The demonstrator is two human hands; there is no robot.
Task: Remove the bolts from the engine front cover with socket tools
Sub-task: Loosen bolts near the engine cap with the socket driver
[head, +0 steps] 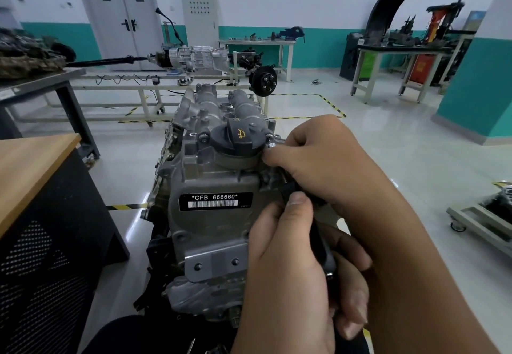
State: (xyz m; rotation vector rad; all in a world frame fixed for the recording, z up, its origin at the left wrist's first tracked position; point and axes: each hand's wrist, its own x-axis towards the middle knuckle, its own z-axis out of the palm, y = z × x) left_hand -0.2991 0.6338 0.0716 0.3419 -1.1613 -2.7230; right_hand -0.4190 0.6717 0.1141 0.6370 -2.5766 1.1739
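Both hands are crowded at the engine's front cover [210,226], near its upper right corner. The left hand [288,265] curls its fingers round a black tool handle [318,243], thumb pressed on top. The right hand [327,159] comes over it, fingertips pinching at a small silver bolt [271,143] just beside the black oil cap [235,139], and it hides the tool's working end. A barcode label [215,201] sits mid-cover. To the left, a wood-topped table [30,165] with dark mesh sides stands close. Behind, a gearbox [191,57] rests on a white frame, workbenches line the teal-banded wall, and hazard tape marks the glossy floor [388,165].
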